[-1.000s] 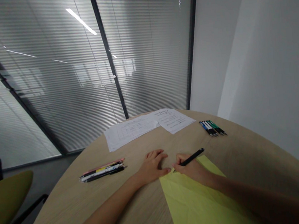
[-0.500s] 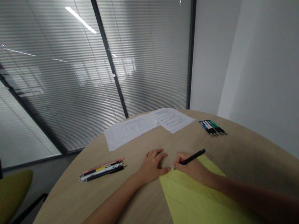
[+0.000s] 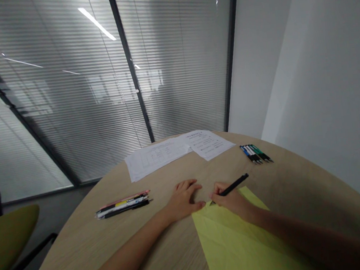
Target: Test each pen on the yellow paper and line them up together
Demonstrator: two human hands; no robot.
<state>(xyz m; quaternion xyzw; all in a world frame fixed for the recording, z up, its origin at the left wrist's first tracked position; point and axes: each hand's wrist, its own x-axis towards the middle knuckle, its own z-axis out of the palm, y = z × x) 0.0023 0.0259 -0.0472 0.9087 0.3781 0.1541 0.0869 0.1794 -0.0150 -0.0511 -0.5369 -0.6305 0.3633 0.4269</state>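
Observation:
A black pen (image 3: pixel 235 185) is gripped in my right hand (image 3: pixel 227 197), its tip down at the top edge of a yellow sheet of paper (image 3: pixel 235 244). My left hand (image 3: pixel 183 200) lies flat with fingers apart, mostly on the wooden table, its thumb on the sheet's upper left corner. My right forearm covers part of the paper's right side. Any marks on the sheet are too small to make out.
Several pens and pencils (image 3: pixel 123 205) lie in a bundle at the left. White printed sheets (image 3: pixel 156 156) rest at the table's (image 3: pixel 95 249) far side. Several blue, white and green pens (image 3: pixel 255 154) sit in a row at the right. A green chair (image 3: pixel 10 240) stands at the left.
The pen in my right hand has shifted slightly to the right, its upper end rising a little. My left hand has stayed in place on the paper's corner.

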